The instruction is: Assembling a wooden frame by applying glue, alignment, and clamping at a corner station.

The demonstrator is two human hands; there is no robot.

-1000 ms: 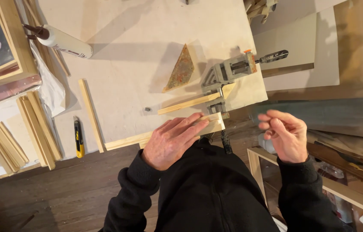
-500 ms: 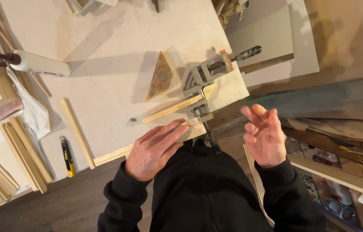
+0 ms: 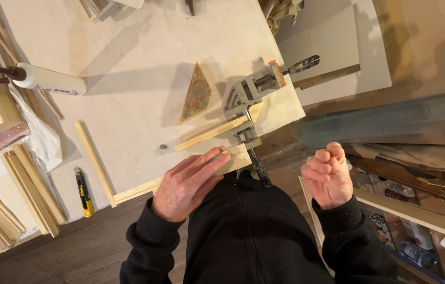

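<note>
Two wood strips meet in a grey corner clamp point(image 3: 249, 102) near the worktop's point(image 3: 143, 47) right edge; one strip point(image 3: 209, 134) runs up to it on a slant, the other point(image 3: 180, 176) lies along the near edge. The left hand point(image 3: 188, 184) lies flat on this near strip, fingers straight and pressed together, tips close to the clamp. The right hand point(image 3: 329, 179) hangs free off the right edge, fingers curled loosely inward, holding nothing.

With only flat pressure on it, the near strip could slide or pivot out of the joint, and it sits so close to the edge that a push could tip it off. A clamp handle point(image 3: 258, 168) juts past the near edge by the body and could be knocked.

Farther out lie a stained triangular piece point(image 3: 196, 94), a loose strip point(image 3: 94, 163), a yellow knife point(image 3: 83, 192), a white glue tube point(image 3: 49, 80) and stacked strips point(image 3: 28, 184) at the left edge.
</note>
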